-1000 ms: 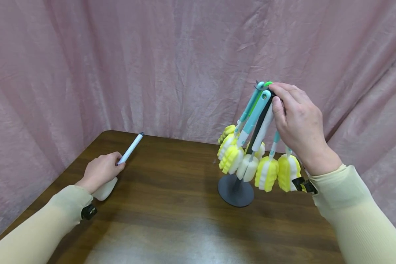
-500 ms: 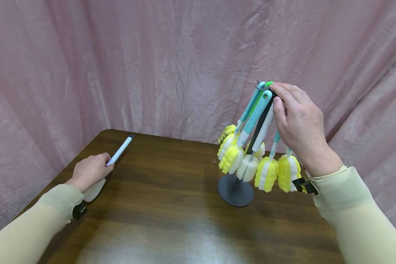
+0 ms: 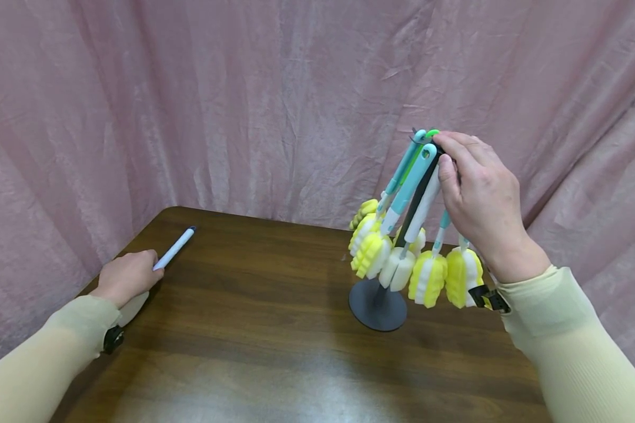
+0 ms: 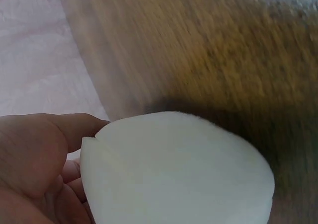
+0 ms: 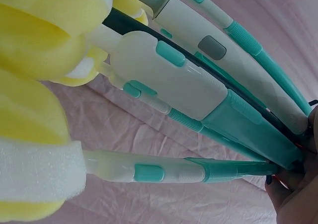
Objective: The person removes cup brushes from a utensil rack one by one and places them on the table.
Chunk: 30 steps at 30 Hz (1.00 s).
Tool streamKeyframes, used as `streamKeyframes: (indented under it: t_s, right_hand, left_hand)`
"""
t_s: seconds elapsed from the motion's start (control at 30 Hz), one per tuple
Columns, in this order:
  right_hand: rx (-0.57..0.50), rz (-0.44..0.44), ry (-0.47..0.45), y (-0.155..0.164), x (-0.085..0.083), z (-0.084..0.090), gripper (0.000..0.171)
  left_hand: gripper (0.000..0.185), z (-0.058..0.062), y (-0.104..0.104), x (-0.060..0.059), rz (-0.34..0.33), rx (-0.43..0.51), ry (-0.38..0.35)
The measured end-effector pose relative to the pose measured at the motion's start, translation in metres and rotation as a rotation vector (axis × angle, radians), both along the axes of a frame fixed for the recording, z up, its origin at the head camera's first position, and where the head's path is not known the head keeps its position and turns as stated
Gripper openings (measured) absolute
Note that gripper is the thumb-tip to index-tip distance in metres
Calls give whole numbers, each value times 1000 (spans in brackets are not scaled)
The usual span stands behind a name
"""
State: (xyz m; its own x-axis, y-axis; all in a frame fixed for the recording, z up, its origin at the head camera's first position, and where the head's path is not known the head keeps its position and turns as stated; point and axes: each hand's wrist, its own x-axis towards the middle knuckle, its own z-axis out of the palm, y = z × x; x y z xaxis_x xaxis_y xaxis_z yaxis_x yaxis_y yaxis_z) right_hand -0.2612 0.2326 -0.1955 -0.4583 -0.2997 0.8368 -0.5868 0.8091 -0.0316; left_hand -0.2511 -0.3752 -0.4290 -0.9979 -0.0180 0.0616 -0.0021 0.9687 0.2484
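Observation:
My left hand (image 3: 129,277) grips a cup brush (image 3: 174,249) low over the table's left side; its white handle points away, ending in a dark loop. In the left wrist view the white sponge head (image 4: 179,169) fills the lower middle beside my thumb. My right hand (image 3: 481,194) holds the top of a black stand (image 3: 377,308), fingers and thumb bent around the hooks. From it hang several cup brushes with teal handles (image 3: 410,185), a white handle (image 3: 423,205) and yellow-and-white sponge heads (image 3: 427,281). One hanging head is a plain white sponge (image 3: 397,269). The palm hides part of the hooks.
A dark brown wooden table (image 3: 275,329) lies under both hands, its left edge close beside the left hand. Behind it hangs a pink curtain (image 3: 275,106). The brush heads spread out around the stand's pole above its round base.
My left hand has moved left and slightly toward me along the table, carrying the white cup brush. The right hand and the stand have stayed almost still.

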Motion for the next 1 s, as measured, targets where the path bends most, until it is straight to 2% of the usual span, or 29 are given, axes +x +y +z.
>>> streamKeyframes:
  t_s: [0.23, 0.4, 0.67, 0.9, 1.0]
  right_hand:
    - [-1, -5, -5, -1, 0, 0, 40]
    - [-7, -7, 1, 0, 1, 0, 40]
    - [-6, -5, 4, 1, 2, 0, 41]
    - [-10, -8, 2, 2, 3, 1, 41]
    - [-7, -6, -1, 2, 3, 1, 41]
  left_hand:
    - [21, -1, -7, 1, 9, -13, -34]
    - [21, -2, -14, 2, 14, -25, -26]
    - [20, 3, -21, 6, 39, -36, -79]
    - [18, 3, -26, 7, 48, -101, -8]
    - [19, 2, -28, 9, 49, -115, -11]
